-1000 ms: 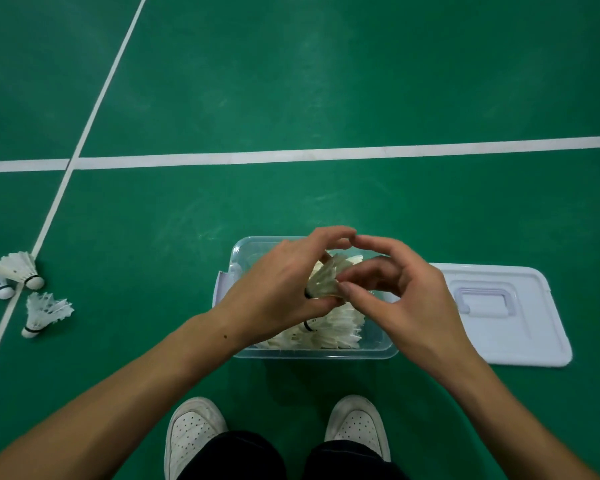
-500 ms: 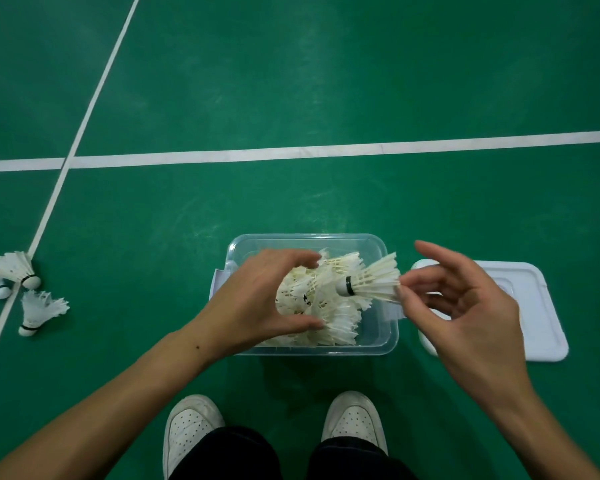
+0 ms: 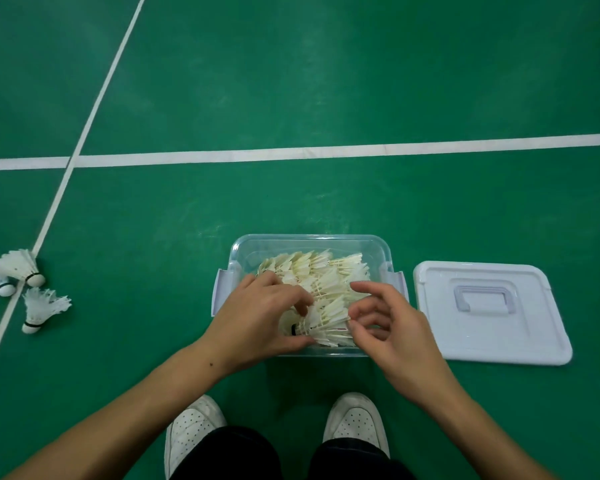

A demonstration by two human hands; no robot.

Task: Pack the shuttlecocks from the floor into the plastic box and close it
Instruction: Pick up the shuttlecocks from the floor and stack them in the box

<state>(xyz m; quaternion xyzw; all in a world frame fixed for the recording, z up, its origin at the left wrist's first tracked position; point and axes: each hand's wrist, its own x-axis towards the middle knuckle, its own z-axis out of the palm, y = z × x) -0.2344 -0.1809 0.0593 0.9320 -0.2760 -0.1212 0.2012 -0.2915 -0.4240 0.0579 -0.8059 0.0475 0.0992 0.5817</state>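
Two white perforated sneakers (image 3: 355, 419) at the near edge of the green court floor (image 3: 326, 81). Above them, the left hand (image 3: 257, 317) grips a white feather shuttlecock with a black-banded cork (image 3: 321, 325) at the near end of the clear plastic box (image 3: 310, 242). Right hand (image 3: 392, 323) is loosely curled beside its feathers; whether it touches them, cannot tell. Box looks nearly full, feathers splayed and yellowish. Pale flat lid with recessed handle (image 3: 489, 313) lies right of the box, not on yet. Three loose white shuttlecocks (image 3: 25, 289) remain far left by the white line.
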